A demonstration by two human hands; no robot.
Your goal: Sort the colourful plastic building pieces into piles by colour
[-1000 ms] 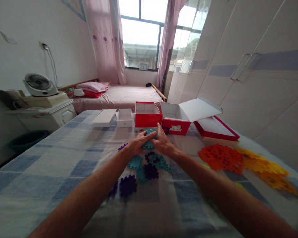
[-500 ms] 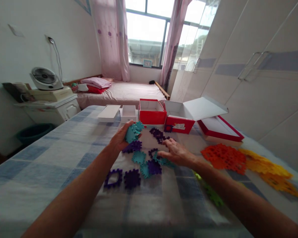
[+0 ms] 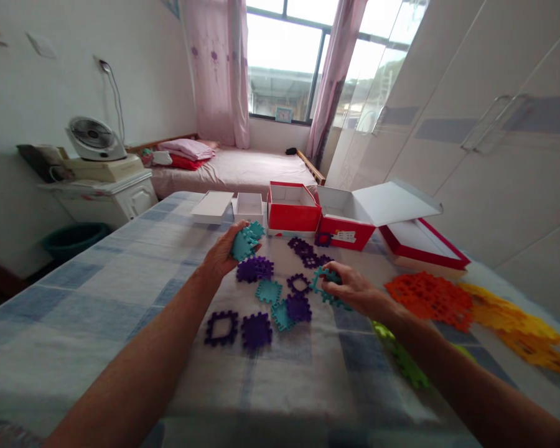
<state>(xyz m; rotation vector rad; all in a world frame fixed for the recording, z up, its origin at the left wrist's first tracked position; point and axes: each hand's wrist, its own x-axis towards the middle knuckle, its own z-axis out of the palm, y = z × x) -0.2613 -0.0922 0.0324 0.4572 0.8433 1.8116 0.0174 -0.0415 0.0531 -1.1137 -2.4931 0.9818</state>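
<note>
My left hand [image 3: 224,251] is closed around a small stack of teal puzzle tiles [image 3: 245,241], held just above the checked cloth. My right hand [image 3: 351,289] pinches another teal tile [image 3: 323,278] lying at the right edge of the scatter. Between the hands lie loose tiles: a purple tile [image 3: 255,269], a teal tile [image 3: 268,290], a purple frame tile [image 3: 221,327] and a solid purple tile [image 3: 256,330] nearer to me. More purple tiles [image 3: 303,249] lie toward the boxes.
A blue checked cloth [image 3: 98,292] covers the table. At the far edge stand white boxes [image 3: 213,206], a red box [image 3: 293,208] and an open red box with a white lid [image 3: 354,218]. Orange tiles [image 3: 424,298], yellow tiles [image 3: 518,323] and green tiles [image 3: 401,358] lie right.
My hands came apart: the left lifted a stack of teal tiles to the left, and the right dropped onto a teal tile on the right. The view shifted slightly.
</note>
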